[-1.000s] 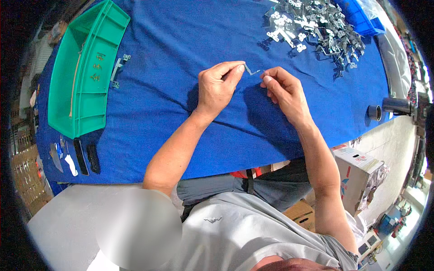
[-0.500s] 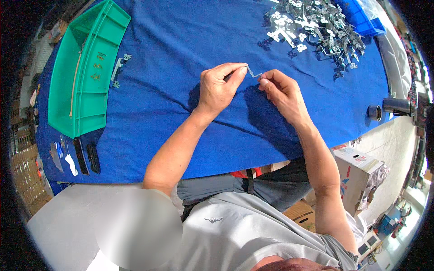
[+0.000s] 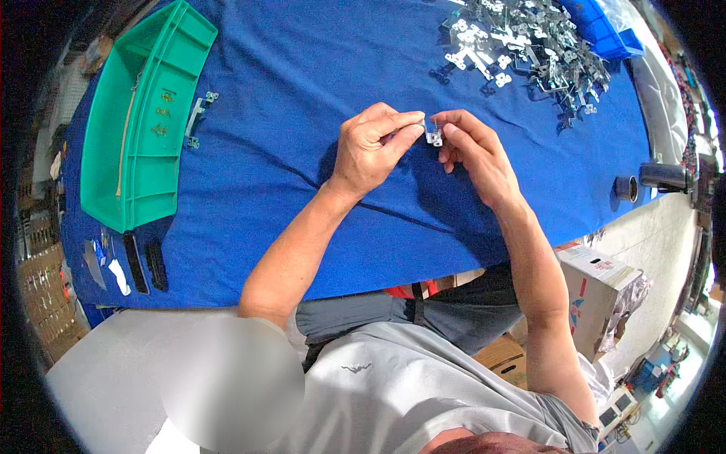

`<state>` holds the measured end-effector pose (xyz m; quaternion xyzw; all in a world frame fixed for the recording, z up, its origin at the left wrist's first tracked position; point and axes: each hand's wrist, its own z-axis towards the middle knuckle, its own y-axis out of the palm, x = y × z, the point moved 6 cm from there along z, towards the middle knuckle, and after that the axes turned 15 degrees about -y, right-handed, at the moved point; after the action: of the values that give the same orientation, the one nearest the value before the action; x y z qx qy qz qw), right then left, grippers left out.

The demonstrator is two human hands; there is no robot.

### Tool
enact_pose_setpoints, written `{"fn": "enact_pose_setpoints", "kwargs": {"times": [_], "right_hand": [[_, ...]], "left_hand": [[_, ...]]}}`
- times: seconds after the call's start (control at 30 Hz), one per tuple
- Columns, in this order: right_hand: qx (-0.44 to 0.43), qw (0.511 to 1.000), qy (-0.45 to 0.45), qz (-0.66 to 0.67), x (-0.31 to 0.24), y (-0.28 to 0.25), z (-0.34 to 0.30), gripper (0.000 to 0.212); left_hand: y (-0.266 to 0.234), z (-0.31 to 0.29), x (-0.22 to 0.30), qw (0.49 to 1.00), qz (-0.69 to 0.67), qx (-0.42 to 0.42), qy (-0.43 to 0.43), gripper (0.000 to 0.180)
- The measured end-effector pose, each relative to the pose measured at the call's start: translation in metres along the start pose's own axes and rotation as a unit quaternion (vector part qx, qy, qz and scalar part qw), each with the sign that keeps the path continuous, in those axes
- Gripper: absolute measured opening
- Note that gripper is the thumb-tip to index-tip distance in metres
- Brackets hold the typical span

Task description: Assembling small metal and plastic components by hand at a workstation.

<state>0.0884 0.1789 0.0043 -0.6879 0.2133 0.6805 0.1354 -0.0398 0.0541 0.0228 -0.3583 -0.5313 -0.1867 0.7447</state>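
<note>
A small shiny metal bracket [image 3: 434,137] is held up above the blue cloth between my two hands. My left hand [image 3: 372,147] pinches one end of it between thumb and forefinger. On its other side, the thumb and forefinger of my right hand [image 3: 476,147] close on the bracket's edge, the other fingers curled. Similar metal brackets [image 3: 541,45] lie in a loose heap at the far right. Near the green bin, one or more like pieces [image 3: 197,121] lie apart from the heap.
A long green plastic bin [image 3: 144,121] stands at the left. Black strips [image 3: 136,262] lie at the near left. A blue bin [image 3: 620,44] sits behind the heap. At the right edge is a dark cylinder [image 3: 626,188]. A carton [image 3: 594,284] stands below the table.
The bracket has turned in my fingers and now shows its holed end. My right hand has shifted its fingers around it; my left hand has moved slightly right.
</note>
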Motion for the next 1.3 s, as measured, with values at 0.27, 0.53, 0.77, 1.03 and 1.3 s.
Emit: {"fn": "enact_pose_setpoints", "kwargs": {"times": [0.27, 0.53, 0.77, 1.03, 1.3], "right_hand": [[-0.004, 0.996, -0.019, -0.087, 0.001, -0.002, -0.001, 0.023], [0.041, 0.995, -0.032, -0.082, -0.005, -0.009, 0.001, 0.022], [-0.002, 0.994, -0.041, -0.104, -0.003, 0.002, -0.003, 0.022], [-0.015, 0.987, -0.035, -0.156, -0.002, 0.004, -0.002, 0.02], [0.013, 0.99, -0.036, -0.135, 0.0, 0.0, -0.001, 0.019]], "left_hand": [[0.006, -0.002, 0.004, 0.999, 0.009, -0.038, 0.016, 0.017], [0.001, 0.001, -0.003, 0.999, -0.024, 0.017, -0.027, 0.013], [-0.003, 0.0, -0.02, 0.979, -0.091, 0.034, -0.178, 0.013], [-0.001, 0.0, -0.017, 0.991, -0.075, 0.02, -0.111, 0.016], [0.0, 0.0, 0.001, 0.999, -0.008, 0.037, 0.02, 0.015]]}}
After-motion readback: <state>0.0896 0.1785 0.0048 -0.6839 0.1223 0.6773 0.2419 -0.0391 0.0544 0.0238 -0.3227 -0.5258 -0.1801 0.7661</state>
